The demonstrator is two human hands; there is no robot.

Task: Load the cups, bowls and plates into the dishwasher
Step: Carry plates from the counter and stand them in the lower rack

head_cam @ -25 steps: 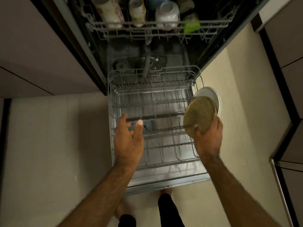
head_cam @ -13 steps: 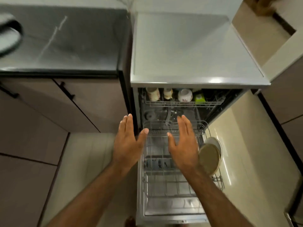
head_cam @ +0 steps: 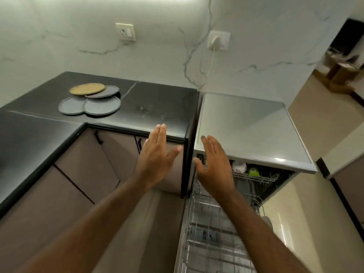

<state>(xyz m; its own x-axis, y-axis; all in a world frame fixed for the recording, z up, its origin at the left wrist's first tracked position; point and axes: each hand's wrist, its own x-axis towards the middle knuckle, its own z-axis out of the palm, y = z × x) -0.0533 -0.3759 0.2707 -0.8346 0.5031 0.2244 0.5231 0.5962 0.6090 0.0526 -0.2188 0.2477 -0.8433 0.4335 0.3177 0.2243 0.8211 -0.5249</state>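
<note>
Several plates lie on the black counter [head_cam: 157,107] at the back left: a gold plate [head_cam: 87,88] partly over a dark grey plate [head_cam: 106,92], with two blue-grey plates [head_cam: 71,106] [head_cam: 102,106] in front. My left hand [head_cam: 155,156] and my right hand [head_cam: 213,164] are both raised, fingers straight, holding nothing. The open dishwasher stands on the right. Its pulled-out lower rack [head_cam: 208,233] shows under my right arm. In its upper rack [head_cam: 262,177] I see a white bowl [head_cam: 239,166] and a green item [head_cam: 254,172].
The dishwasher's grey top [head_cam: 246,125] adjoins the counter's right end. Brown cabinet doors [head_cam: 82,166] run below the counter. On the marble wall are two sockets [head_cam: 126,32], one with a plugged cable [head_cam: 216,42]. Beige floor lies right of the dishwasher.
My right hand let go of the speckled plate in the lower rack. Both hands rose empty, and my view lifted from the rack to the counter with the plates.
</note>
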